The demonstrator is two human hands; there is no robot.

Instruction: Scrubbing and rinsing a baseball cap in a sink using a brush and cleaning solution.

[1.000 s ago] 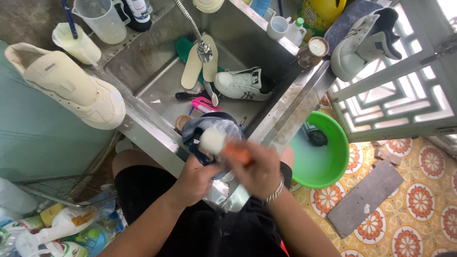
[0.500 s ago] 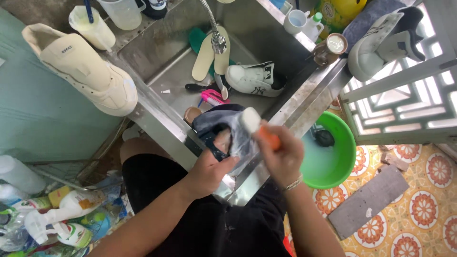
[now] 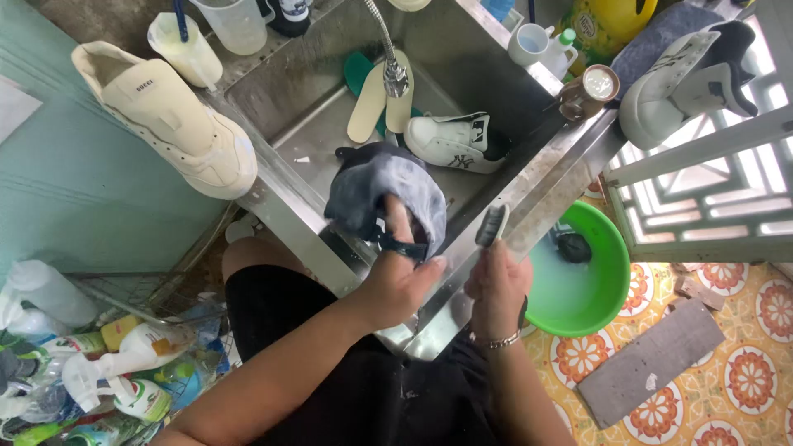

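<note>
Steel sink (image 3: 529, 194) holds white shoe (image 3: 454, 142); left hand (image 3: 396, 285) grip closed on grey shoe (image 3: 384, 190), right hand (image 3: 497, 285) grip closed on brush (image 3: 492, 225).

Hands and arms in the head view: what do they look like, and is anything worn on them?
Both forearms are bare, no sleeves or gloves. The right hand has a thin metal bracelet at the wrist. The left hand shows nothing worn.
</note>
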